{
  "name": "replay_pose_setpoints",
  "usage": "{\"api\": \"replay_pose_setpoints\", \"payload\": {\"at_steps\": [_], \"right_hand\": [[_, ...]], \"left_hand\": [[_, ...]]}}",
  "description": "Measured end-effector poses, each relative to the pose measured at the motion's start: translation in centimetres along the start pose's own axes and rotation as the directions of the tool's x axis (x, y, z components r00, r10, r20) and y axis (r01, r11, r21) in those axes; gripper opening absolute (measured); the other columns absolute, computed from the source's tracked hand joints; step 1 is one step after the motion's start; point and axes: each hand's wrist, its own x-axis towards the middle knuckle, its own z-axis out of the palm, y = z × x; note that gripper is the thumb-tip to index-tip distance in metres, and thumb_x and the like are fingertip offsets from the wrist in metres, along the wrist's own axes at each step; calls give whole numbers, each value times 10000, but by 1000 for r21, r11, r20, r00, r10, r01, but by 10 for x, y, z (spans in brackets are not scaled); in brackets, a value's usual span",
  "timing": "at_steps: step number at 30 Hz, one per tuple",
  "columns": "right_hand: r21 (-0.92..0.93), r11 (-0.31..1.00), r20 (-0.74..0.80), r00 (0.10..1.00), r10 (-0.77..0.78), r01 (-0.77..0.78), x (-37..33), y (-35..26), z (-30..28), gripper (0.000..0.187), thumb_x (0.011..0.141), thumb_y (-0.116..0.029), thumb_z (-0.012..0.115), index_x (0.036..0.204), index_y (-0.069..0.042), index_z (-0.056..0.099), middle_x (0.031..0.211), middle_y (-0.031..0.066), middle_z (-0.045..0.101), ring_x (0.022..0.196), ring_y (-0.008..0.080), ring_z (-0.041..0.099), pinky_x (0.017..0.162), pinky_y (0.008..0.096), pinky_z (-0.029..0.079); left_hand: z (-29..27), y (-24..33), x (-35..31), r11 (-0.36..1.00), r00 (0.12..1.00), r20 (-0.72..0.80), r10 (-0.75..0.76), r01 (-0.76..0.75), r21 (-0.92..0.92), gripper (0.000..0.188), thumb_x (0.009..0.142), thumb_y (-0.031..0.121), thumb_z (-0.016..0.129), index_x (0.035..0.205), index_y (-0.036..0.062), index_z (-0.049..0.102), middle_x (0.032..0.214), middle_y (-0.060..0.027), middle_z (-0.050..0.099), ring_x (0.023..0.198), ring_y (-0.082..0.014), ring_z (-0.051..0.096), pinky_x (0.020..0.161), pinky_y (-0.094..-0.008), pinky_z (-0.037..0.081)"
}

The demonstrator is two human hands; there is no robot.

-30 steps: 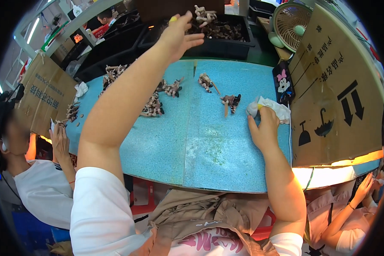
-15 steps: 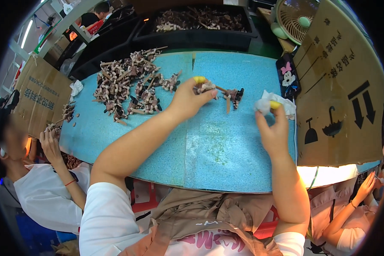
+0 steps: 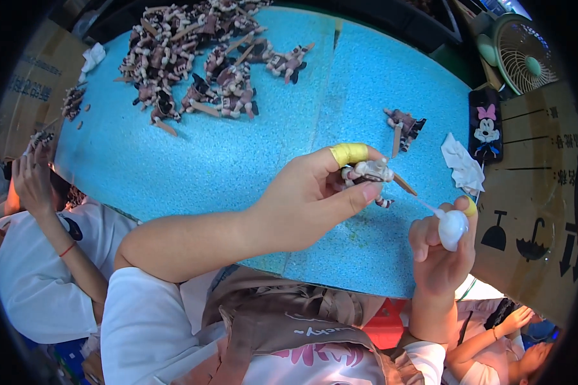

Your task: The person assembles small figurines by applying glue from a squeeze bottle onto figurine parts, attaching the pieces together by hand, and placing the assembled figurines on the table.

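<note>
My left hand is closed around a small figurine, pale and brown, with a flat wooden stick jutting from it to the right. Its index finger wears yellow tape. In my right hand is a small whitish squeeze bottle, held between the fingers. The bottle's thin nozzle points up and left, close to the stick's end; whether they touch I cannot tell. Another figurine on a stick lies on the blue table beyond my hands.
A heap of similar figurines covers the far left of the blue table. Crumpled tissue and a dark case lie at the right. Cardboard stands there, with a fan behind. Co-workers sit on both sides.
My left hand has drawn nearer and to the right with the figurine. The right hand has come down and nearer, turning the bottle's nozzle toward the figurine. The view has shifted.
</note>
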Motion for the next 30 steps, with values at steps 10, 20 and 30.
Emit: {"api": "replay_pose_setpoints", "payload": {"at_steps": [10, 20, 30], "right_hand": [[-516, 463, 506, 693, -514, 721, -23, -1, -12, 446, 727, -263, 719, 1064, -183, 438, 643, -12, 511, 463, 141, 464, 437, 275, 314], [-669, 325, 419, 701, -577, 668, -23, 0, 9, 303, 775, -300, 673, 990, -194, 487, 578, -41, 444, 429, 106, 387, 406, 253, 250], [-664, 303, 436, 683, -585, 683, -21, 3, 7, 312, 766, -292, 679, 1013, -189, 519, 547, -47, 407, 401, 92, 354, 391, 245, 220]], "left_hand": [[-4, -4, 0, 822, 948, 96, 303, -311, 477, 347, 778, -26, 626, 1109, 7, 529, 956, -68, 554, 830, -102, 545, 701, -220, 429], [-2, -7, 3, 787, 925, 138, 353, -374, 491, 357, 766, -34, 633, 1107, 7, 533, 1004, -79, 544, 836, -109, 547, 700, -221, 431], [-3, -6, 4, 779, 925, 156, 346, -375, 503, 366, 755, -47, 631, 1105, 6, 536, 1017, -83, 545, 849, -119, 552, 714, -230, 437]]}}
